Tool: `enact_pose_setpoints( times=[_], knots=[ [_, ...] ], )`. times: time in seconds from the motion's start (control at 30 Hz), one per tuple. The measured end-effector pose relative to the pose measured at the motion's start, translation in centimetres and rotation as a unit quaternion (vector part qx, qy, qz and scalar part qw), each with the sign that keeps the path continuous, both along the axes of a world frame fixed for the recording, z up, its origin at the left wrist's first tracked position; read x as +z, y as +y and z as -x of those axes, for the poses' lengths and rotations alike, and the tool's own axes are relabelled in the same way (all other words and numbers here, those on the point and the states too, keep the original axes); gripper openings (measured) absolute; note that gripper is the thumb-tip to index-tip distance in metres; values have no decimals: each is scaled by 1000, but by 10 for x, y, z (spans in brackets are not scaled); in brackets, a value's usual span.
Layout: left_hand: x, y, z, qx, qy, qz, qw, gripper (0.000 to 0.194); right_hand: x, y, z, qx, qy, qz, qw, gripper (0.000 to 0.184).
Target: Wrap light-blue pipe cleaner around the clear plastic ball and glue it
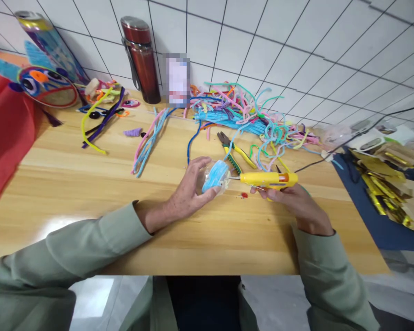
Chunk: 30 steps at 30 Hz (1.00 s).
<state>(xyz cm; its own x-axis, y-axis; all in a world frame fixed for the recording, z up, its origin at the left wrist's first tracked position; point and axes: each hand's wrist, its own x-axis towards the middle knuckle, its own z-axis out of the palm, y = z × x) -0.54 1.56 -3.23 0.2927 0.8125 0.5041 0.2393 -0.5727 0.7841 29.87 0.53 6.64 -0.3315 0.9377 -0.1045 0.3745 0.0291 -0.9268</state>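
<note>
In my left hand (189, 193) is a small clear plastic piece with blue pipe cleaner strips (215, 175) across it, gripped between thumb and fingers. My right hand (296, 202) is wrapped round the handle of a yellow hot glue gun (267, 179). The gun's metal nozzle points left, at the right edge of the clear and blue piece; whether it touches, I cannot tell. Just behind the piece lie pliers (239, 154) with yellow and green handles. A tiny red bit (244, 195) sits on the table below the nozzle.
A tangled pile of coloured pipe cleaners (234, 112) lies along the tiled wall. Behind stand a red thermos (143, 64) and a tall can (51, 43). Pink and blue pipe cleaners (150, 142) lie left. A black cable (355, 135) crosses the right side, near gold foil strips (376, 188).
</note>
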Motion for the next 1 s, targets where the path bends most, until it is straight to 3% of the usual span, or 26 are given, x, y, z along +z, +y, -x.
enact_pose_setpoints(
  times=[0.5,1.0],
  knots=[
    [4,0,0,-2,-2,19,1000,68,-20,-5,5,-19,26,68,997,49],
    [3,1,1,-15,2,8,1000,70,-19,-5,8,-14,23,77,997,50]
  ],
)
